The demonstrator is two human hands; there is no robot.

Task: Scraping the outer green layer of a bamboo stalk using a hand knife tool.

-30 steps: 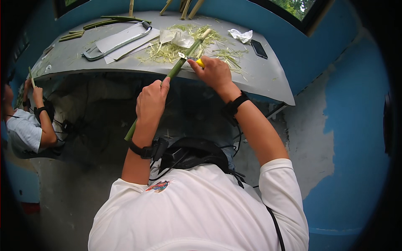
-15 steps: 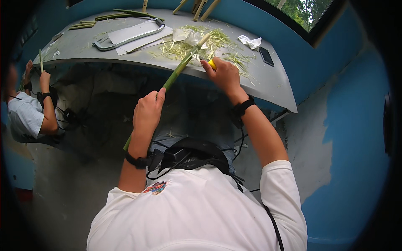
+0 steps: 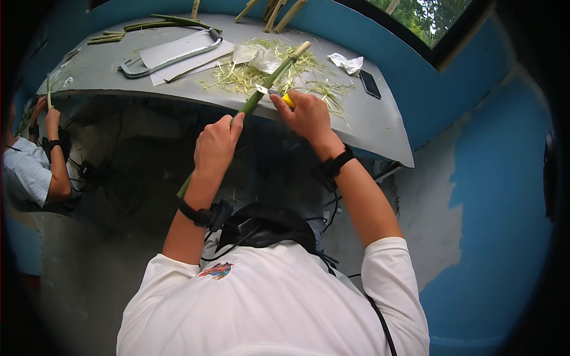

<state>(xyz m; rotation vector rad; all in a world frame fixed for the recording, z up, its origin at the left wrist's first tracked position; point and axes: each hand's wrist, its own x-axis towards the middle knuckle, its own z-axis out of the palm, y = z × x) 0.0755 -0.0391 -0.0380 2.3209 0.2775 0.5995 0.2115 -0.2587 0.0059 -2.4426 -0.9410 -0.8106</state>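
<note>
My left hand (image 3: 215, 142) is wrapped round a green bamboo stalk (image 3: 252, 104), which slants up and away over the table's near edge. The stalk's far end is peeled pale, and its lower end passes beside my left forearm. In my right hand (image 3: 306, 115) is a knife (image 3: 289, 100) with a yellow handle, closed in my fingers. Its short blade lies close against the stalk's right side, beside a small white patch; I cannot tell whether it is cutting in. Pale green shavings (image 3: 228, 78) are heaped on the table beneath the stalk's far end.
On the grey table (image 3: 178, 92) lie a hacksaw frame (image 3: 172, 61) over white sheets, crumpled tissue (image 3: 346, 63), a phone (image 3: 370, 84) and green stalks (image 3: 172, 24). Pale sticks (image 3: 290, 16) stand at the back. Another person (image 3: 38, 166) holds a thin stick at far left.
The knife and my right hand have come nearer along the stalk, and the white patch now shows beside the blade. The whole view has shifted a little, moving the table leftward.
</note>
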